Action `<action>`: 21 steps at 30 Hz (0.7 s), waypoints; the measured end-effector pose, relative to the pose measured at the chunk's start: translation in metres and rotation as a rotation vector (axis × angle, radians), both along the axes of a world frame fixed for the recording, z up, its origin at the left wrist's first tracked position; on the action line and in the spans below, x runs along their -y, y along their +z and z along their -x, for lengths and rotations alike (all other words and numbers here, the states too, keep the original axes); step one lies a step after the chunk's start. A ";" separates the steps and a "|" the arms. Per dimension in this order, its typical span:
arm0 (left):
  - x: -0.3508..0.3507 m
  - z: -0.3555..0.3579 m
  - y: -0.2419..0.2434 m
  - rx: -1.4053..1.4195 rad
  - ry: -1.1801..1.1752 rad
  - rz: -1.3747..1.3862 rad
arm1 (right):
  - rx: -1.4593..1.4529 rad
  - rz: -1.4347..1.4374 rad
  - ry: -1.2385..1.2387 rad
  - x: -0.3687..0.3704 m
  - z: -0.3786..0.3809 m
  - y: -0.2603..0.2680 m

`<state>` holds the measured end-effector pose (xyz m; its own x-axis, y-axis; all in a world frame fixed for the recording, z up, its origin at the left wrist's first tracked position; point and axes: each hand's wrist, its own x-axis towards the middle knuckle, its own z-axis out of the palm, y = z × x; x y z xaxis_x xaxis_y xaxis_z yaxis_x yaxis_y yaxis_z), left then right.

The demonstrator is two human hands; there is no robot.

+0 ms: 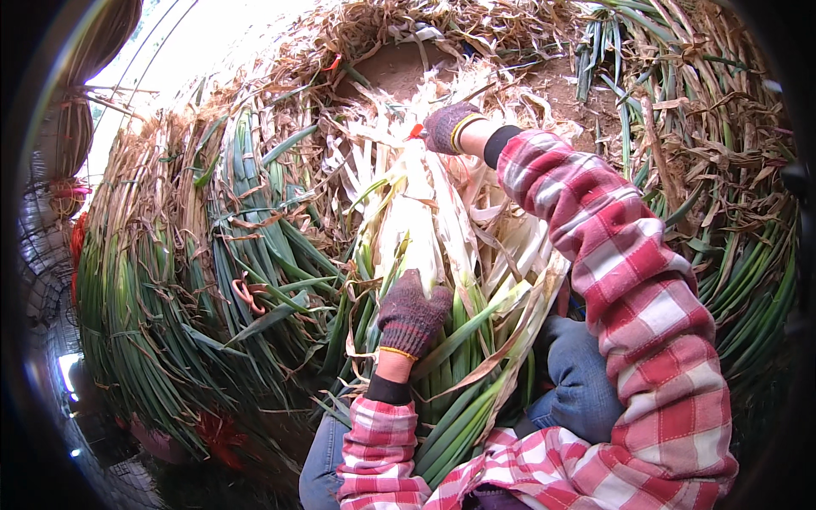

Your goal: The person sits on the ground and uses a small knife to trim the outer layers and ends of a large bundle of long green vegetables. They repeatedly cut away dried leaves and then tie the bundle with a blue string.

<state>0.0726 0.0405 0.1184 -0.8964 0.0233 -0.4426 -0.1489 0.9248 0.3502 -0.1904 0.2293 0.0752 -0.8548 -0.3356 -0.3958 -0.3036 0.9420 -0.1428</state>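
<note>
My left hand (414,315), in a dark knitted glove, closes around the green part of a long green onion (411,236), whose white shaft points away from me. Farther off, my gloved right hand (449,127) makes a fist near the root ends. A small red-ended object (415,131) sticks out of its left side; the glove hides the rest, so its kind is unclear. Beneath both hands lies a loose heap of pale onion shafts and dry peeled leaves (503,236). Green leaves (459,440) hang towards my lap.
Tied bundles of green onions (146,274) stand close on the left, and more onions (733,268) lie on the right. Brown dry husks (357,32) pile up at the back beside bare soil (401,70). My jeans-clad knee (574,376) is just right of the heap.
</note>
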 end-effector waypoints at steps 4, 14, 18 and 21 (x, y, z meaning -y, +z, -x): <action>-0.003 -0.001 -0.008 -0.067 0.041 0.017 | 0.016 0.070 0.030 -0.011 -0.022 0.007; -0.004 -0.038 0.008 -0.217 -0.189 -0.005 | 0.033 0.161 0.186 -0.085 -0.166 0.108; -0.009 -0.041 0.012 -0.204 -0.180 0.009 | 0.133 0.193 0.222 -0.106 -0.223 0.138; -0.008 -0.039 0.008 -0.219 -0.163 0.011 | 0.133 0.110 0.342 -0.113 -0.256 0.155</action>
